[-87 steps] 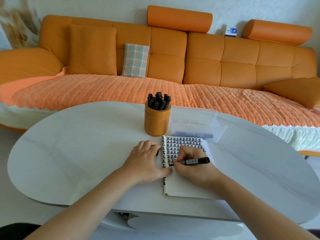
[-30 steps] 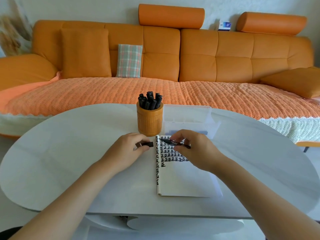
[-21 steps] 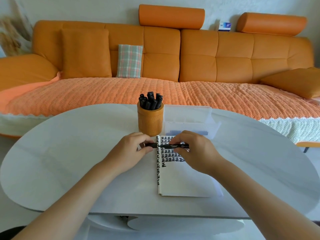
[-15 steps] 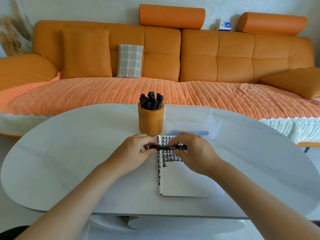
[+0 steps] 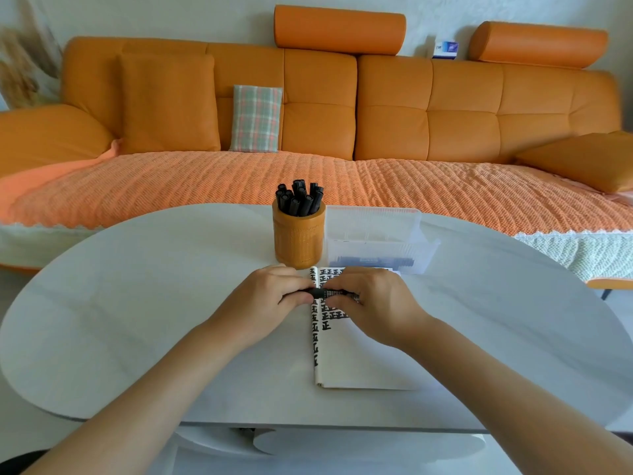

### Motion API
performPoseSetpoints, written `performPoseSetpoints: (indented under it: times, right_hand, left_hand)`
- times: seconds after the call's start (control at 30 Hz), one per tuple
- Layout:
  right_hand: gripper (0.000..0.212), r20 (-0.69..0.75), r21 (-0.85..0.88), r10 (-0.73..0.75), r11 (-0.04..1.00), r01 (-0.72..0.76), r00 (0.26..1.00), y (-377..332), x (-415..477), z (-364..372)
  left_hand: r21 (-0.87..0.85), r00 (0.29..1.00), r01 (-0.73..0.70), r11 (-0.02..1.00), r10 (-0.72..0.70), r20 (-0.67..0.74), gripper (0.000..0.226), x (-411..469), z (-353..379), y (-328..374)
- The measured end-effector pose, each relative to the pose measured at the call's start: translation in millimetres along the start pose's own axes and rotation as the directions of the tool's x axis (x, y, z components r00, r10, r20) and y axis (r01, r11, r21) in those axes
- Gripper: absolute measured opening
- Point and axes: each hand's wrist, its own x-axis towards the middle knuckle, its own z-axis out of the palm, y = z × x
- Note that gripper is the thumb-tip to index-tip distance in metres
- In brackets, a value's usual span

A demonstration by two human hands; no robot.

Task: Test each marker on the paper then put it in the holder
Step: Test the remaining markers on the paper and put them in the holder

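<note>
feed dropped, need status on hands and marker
Left hand and right hand both gripping black marker, level over the paper. Holder just behind, crowded with markers. Nothing between.

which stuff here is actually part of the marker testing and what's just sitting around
Job:
marker, gripped by left hand and right hand
paper with black test marks
holder with black markers standing in it
clear box, maybe more markers inside

Just lying about:
plaid cushion
small blue-and-white box on the sofa back
</note>
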Motion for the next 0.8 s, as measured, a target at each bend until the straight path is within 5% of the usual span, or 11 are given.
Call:
performPoseSetpoints:
  times: [0.43,0.67,0.8]
  right_hand:
    - [0.018,0.16,0.078,0.116,0.989,-0.129,0.98,-3.1,38.4,-10.6]
    - [0.011,-0.013,0.446,0.313,0.852,-0.275,0.95,3.8,87.5,-47.3]
    - [0.012,-0.183,0.609,0.466,0.745,-0.272,0.865,9.2,113.1,-64.6]
  left_hand:
    - [-0.031,0.996,0.014,0.999,-0.017,-0.087,0.014,24.4,-16.2,-7.3]
    - [-0.033,0.915,0.149,0.988,-0.15,-0.375,0.035,68.3,-29.9,-14.9]
    - [-0.092,0.882,0.359,0.929,-0.37,-0.292,0.057,96.2,-34.8,-26.2]
